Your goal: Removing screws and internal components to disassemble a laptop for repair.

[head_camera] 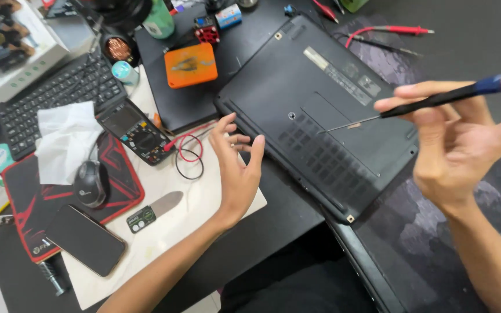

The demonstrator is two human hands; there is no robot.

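A dark laptop (pixel 297 87) lies upside down on the desk, its bottom cover facing up. My right hand (pixel 459 145) holds a thin screwdriver (pixel 430 103) with a black shaft and blue end; its metal tip hovers over the vented panel. My left hand (pixel 238 165) is raised beside the laptop's near left edge, fingers spread, holding nothing.
A multimeter (pixel 135 131) with red and black leads (pixel 189 153), a mouse (pixel 91 182) on a red-black pad, a phone (pixel 86 239), a tissue (pixel 65 139), a keyboard (pixel 59 93), an orange box (pixel 191 65) and red probes (pixel 389 30) lie around the desk.
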